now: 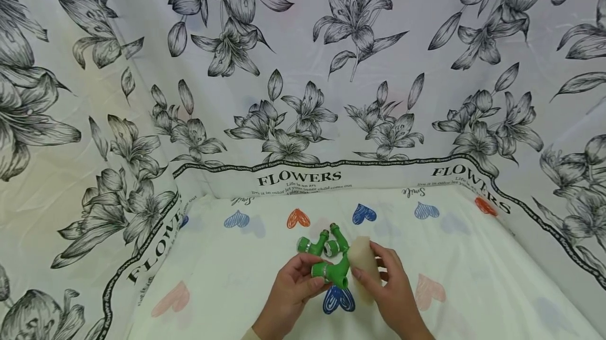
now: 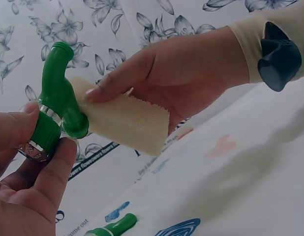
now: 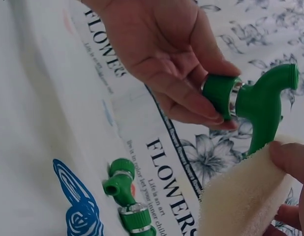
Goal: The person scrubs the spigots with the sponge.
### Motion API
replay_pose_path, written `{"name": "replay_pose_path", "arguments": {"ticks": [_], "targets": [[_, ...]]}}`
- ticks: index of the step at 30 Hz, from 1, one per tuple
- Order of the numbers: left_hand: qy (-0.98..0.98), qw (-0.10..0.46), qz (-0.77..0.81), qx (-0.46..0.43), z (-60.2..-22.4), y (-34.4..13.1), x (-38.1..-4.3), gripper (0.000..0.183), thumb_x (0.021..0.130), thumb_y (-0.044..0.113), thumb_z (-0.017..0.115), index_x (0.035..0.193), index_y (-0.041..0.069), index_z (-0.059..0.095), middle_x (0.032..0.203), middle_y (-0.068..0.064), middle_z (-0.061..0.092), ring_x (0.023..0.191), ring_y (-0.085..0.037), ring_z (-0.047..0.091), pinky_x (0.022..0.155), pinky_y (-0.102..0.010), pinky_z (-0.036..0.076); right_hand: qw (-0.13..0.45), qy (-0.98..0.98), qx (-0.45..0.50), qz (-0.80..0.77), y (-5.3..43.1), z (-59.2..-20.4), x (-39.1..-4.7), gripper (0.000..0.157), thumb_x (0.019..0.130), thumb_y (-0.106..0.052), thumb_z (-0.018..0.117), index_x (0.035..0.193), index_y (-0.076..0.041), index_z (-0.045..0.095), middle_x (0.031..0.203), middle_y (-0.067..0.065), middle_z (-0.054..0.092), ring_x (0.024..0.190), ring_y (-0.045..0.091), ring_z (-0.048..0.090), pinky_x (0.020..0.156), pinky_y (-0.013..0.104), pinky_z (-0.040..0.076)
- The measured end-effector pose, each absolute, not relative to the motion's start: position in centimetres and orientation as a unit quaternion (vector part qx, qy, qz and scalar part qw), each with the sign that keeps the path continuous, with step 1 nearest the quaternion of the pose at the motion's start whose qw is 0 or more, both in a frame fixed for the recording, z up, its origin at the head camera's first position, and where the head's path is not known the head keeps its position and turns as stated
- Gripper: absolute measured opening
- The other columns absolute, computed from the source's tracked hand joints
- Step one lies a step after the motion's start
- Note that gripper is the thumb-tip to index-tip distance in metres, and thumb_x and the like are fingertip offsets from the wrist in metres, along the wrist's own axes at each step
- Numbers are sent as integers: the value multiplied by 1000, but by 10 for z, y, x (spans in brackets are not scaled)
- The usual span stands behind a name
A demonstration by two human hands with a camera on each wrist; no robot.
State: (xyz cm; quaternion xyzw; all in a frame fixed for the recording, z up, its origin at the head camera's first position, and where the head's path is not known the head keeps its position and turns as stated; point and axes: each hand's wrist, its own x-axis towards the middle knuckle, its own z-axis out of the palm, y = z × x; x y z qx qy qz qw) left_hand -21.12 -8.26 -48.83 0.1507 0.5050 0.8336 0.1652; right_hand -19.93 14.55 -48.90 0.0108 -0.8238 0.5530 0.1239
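My left hand [image 1: 294, 286] pinches a green plastic tap [image 1: 337, 272] by its ribbed, silver-banded knob, between thumb and fingers. In my right hand [image 1: 395, 290] is a cream sponge block [image 1: 364, 263], gripped with the thumb on one face and the fingers behind. The right wrist view shows the sponge [image 3: 243, 191] right at one end of the tap [image 3: 262, 105]. Seen from the left wrist, the tap [image 2: 56, 86] overlaps the end of the sponge [image 2: 130, 118]. Both hands are raised over the white cloth.
Beyond the hands, two more green taps [image 1: 311, 245] [image 1: 337, 240] lie close together on the white cloth [image 1: 236, 271] printed with hearts. A flower-printed curtain [image 1: 293, 135] stands behind and along both sides.
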Motion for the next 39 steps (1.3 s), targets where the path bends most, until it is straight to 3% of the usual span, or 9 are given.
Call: {"name": "replay_pose_path", "arguments": {"ticks": [14,19,24,27,32,39], "targets": [[512,155,835,127,-494,-84,-217,46,89,8,67,129,-2,45,130,-27,49,118,-38,52,93,-46,46,47,-793,34,607,132,-483,-187,63,77,-51,75,132,-38,47,125,-10,49,108,21,50,88,37,48],[512,156,836,122,-497,-83,-218,46,90,10,67,129,-1,46,134,-27,46,118,-37,52,93,-46,46,14,-754,22,657,132,-480,-184,60,80,-43,75,133,-31,48,127,-3,51,108,25,51,86,30,50],[533,147,827,102,-500,-80,-219,46,89,13,69,127,-2,47,134,-23,46,116,-36,55,91,-45,48,-32,-696,90,712,130,-475,-179,55,87,-24,72,136,-21,48,132,6,49,111,33,49,88,32,51],[567,139,806,101,-503,-78,-219,46,87,14,71,126,-1,51,128,-19,52,111,-33,57,91,-42,50,-17,-696,119,708,128,-473,-176,56,86,-19,73,136,-23,48,131,5,49,110,32,49,89,34,50],[630,120,758,123,-504,-75,-217,42,84,15,75,123,6,61,122,-12,60,106,-29,59,89,-34,51,41,-729,109,674,123,-471,-173,59,82,-24,77,134,-30,50,129,-3,52,108,24,51,87,33,50],[627,130,751,158,-504,-74,-213,38,84,11,74,118,3,61,115,-17,62,103,-30,62,85,-35,53,93,-779,82,615,119,-473,-175,64,75,-40,81,132,-37,50,124,-11,52,107,12,50,86,35,47]]}}
